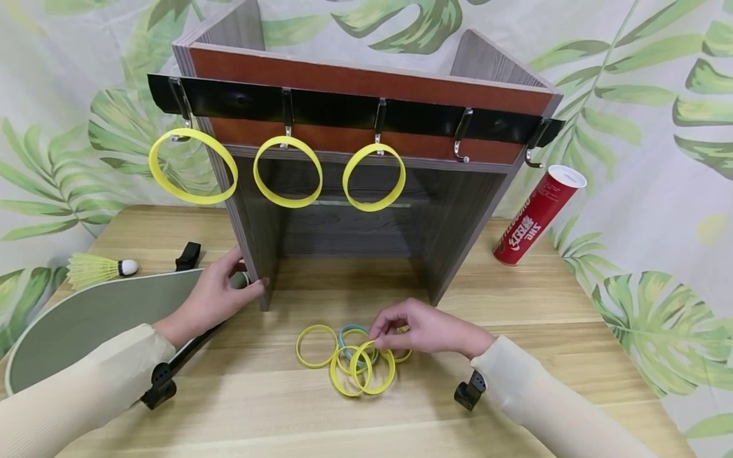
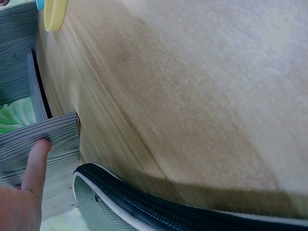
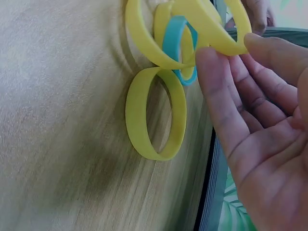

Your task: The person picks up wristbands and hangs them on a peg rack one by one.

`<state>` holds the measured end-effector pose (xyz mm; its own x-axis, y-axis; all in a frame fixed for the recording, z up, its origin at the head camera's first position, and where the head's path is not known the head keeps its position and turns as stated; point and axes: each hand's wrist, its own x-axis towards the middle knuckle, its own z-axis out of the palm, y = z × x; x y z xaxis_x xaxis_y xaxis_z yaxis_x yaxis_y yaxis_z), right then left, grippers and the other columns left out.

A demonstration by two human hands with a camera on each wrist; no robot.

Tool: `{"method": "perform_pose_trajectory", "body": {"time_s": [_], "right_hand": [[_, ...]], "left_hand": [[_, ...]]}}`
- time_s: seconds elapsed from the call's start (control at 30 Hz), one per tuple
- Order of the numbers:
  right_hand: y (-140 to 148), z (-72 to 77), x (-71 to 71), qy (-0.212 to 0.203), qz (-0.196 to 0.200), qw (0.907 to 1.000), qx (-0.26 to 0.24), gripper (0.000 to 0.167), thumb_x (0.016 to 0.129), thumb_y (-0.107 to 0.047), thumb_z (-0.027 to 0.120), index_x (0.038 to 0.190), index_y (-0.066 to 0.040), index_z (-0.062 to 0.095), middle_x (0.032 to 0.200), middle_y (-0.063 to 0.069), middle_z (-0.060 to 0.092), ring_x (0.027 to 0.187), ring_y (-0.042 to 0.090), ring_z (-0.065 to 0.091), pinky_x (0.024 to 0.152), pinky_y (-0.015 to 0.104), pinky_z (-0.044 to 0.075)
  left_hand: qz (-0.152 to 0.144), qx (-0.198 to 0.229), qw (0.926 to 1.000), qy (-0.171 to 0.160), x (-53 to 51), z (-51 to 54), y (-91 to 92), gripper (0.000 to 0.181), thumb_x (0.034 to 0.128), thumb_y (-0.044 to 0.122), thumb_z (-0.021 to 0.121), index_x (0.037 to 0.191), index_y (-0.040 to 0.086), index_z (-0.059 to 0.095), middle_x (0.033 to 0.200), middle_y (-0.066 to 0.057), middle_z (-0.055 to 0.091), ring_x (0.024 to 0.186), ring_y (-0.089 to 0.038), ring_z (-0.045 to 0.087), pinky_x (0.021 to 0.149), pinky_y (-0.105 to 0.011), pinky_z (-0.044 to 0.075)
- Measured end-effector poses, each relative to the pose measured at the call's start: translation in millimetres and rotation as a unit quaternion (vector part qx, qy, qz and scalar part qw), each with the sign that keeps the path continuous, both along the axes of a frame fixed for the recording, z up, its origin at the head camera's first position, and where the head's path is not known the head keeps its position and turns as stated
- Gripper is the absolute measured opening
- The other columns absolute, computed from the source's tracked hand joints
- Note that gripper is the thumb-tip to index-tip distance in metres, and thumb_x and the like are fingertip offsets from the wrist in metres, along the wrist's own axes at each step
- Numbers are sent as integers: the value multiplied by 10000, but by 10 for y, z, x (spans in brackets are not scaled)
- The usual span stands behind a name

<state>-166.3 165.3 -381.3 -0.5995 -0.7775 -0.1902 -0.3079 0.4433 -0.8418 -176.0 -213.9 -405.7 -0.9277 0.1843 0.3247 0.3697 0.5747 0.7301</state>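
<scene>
A grey wooden rack (image 1: 469, 229) stands upright, with a black strip of metal hooks (image 1: 332, 108) across its front. Yellow silicone wristbands hang from the three leftmost hooks, one of them a middle wristband (image 1: 317, 172). My left hand (image 1: 214, 289) holds the rack's left side panel (image 2: 57, 159) near its front edge, thumb against the wood. Over a loose pile of wristbands, my right hand (image 1: 420, 327) pinches a yellow wristband (image 3: 211, 29) between thumb and index finger. A blue wristband (image 3: 173, 38) lies among the others, and another yellow wristband (image 3: 137, 115) lies nearest the right wrist camera.
A red tube (image 1: 529, 222) with a white lid stands to the rack's right. At the left, under my forearm, lies a green racket cover (image 1: 109, 318) with a dark strap. A yellow shuttlecock (image 1: 97, 267) and a black clip-like piece (image 1: 188, 256) lie behind it.
</scene>
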Motion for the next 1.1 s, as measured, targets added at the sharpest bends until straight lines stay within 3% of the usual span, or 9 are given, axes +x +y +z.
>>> {"method": "perform_pose_trajectory", "body": {"time_s": [0.27, 0.4, 0.53, 0.77, 0.87, 1.03, 1.1], "right_hand": [[66, -13, -33, -150, -216, 9987, -436, 230, 997, -98, 695, 1170, 51, 727, 1083, 266, 742, 877, 55, 687, 803, 372, 631], [105, -2, -36, -557, -363, 9943, -832, 278, 999, -74, 683, 1202, 116, 684, 1102, 362, 696, 852, 58, 712, 817, 469, 633], [151, 38, -31, -731, -553, 9896, -1108, 308, 1009, -87, 673, 1217, 140, 658, 1098, 390, 669, 856, 68, 714, 842, 448, 631], [219, 239, 19, -701, -1193, 9781, -1554, 348, 996, -120, 701, 1230, 129, 637, 1008, 43, 736, 878, 81, 696, 852, 348, 628], [258, 350, 32, -579, -1457, 9694, -1888, 337, 990, -87, 700, 1227, 137, 617, 993, -3, 763, 882, 78, 714, 852, 311, 625], [341, 577, 47, -160, -1750, 9494, -2604, 153, 997, -49, 678, 1149, -44, 690, 989, -40, 779, 863, 57, 718, 792, 248, 612], [369, 675, 48, -61, -1762, 9372, -3009, 168, 1005, -20, 653, 1114, -133, 711, 993, -50, 776, 871, 52, 718, 785, 231, 609]], "left_hand": [[14, -5, 10000, -25, 5, 15, 5, 445, 916, 80, 726, 1344, 52, 607, 1242, -172, 718, 976, 22, 611, 865, -114, 456], [-14, 6, 10000, -24, 2, 13, 2, 449, 920, 73, 724, 1351, 46, 602, 1261, -178, 710, 983, 11, 611, 891, -99, 440], [-20, 0, 10000, -2, -2, 9, -1, 446, 920, 68, 723, 1349, 43, 603, 1260, -179, 708, 978, 10, 611, 889, -106, 444], [5, 8, 10000, -24, 1, 26, 1, 450, 914, 72, 728, 1347, 50, 607, 1252, -175, 713, 974, 6, 616, 885, -126, 455], [7, 15, 10000, -16, 1, 17, 1, 431, 911, 71, 733, 1325, 53, 614, 1225, -167, 718, 965, 21, 610, 890, -122, 450], [-30, 8, 10000, 68, -14, -12, 3, 428, 905, 56, 732, 1317, 49, 615, 1209, -165, 718, 948, 58, 593, 896, -91, 432], [-56, 19, 9999, 93, -22, -8, 6, 440, 903, 50, 729, 1327, 46, 612, 1219, -172, 717, 951, 62, 592, 901, -75, 422]]}}
